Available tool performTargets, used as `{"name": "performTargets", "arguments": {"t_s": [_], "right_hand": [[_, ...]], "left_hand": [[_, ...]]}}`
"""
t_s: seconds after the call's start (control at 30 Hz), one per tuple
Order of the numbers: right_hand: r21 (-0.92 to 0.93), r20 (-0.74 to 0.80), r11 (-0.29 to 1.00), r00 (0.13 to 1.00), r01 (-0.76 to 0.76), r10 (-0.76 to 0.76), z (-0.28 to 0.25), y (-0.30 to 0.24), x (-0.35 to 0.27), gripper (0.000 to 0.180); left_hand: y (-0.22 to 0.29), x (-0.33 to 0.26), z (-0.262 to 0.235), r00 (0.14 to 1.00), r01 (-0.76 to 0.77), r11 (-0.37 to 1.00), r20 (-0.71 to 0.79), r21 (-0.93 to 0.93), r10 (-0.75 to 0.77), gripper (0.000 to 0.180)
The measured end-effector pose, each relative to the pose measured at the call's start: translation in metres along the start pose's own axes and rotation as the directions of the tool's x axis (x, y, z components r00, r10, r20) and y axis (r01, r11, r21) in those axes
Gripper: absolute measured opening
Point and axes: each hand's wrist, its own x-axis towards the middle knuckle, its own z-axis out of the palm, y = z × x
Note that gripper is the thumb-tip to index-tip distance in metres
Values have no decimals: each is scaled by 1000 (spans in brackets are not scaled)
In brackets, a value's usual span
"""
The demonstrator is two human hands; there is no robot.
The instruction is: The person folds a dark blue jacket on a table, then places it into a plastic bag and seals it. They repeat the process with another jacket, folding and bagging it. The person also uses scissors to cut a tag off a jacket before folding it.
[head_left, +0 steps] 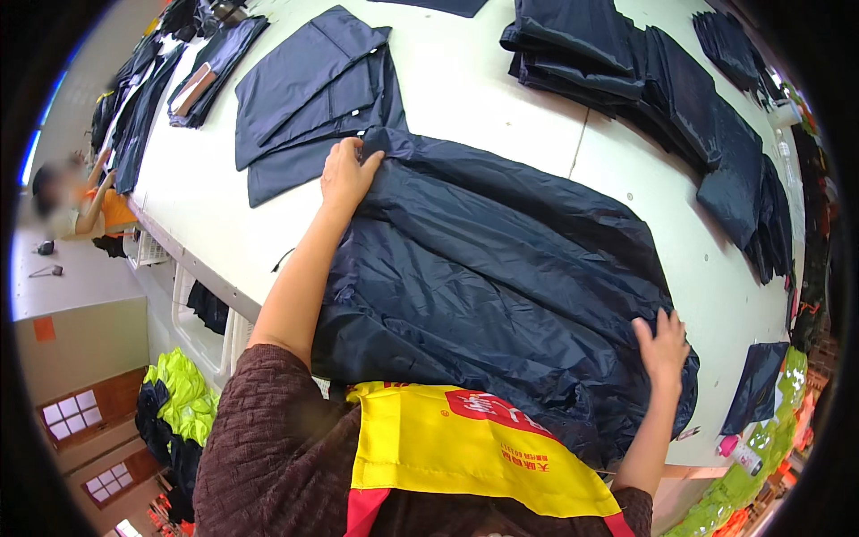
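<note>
Your left hand (349, 174) curls at the upper-left corner of the dark garment (501, 268), its grip unclear; your right hand (663, 347) lies open near the right edge, probably to hold it spread across the table (474, 98). Folded dark stacks (309, 80) sit beyond, likely leaving working room.

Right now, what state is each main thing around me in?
Large shiny navy fabric piece: spread out, wrinkled
Flat navy fabric pieces, upper left: folded, overlapping
Thick navy fabric stacks, upper right: folded, piled in a row
Lime-green fabric heap, lower left: crumpled
Yellow cloth apron: worn
Left bare-hand grip: fingers bent at shiny piece's edge, closure unclear
Right bare-hand grip: open, fingers spread
</note>
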Motion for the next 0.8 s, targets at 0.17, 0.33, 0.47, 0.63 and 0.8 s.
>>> {"name": "performTargets", "arguments": {"t_s": [0.17, 0.33, 0.47, 0.63, 0.8], "right_hand": [[227, -608, 797, 721, 559, -332, 13, 26, 74, 61], [725, -45, 647, 953, 238, -300, 8, 17, 97, 43], [642, -289, 600, 876, 477, -387, 0, 12, 61, 24], [193, -710, 673, 575, 714, -406, 6, 29, -17, 23], [-139, -885, 670, 212, 729, -414, 42, 64, -94, 36]], "left_hand": [[10, 8, -14, 953, 139, 985, 256, 101, -160, 67], [15, 0, -12, 956, 194, 980, 217, 47, -200, 76], [-18, 1, -3, 904, 368, 910, 301, -191, -303, 75], [-34, -4, -42, 863, 430, 626, 500, -650, -73, 30], [-54, -61, -124, 926, 117, 492, 274, -863, 260, 14]]}}
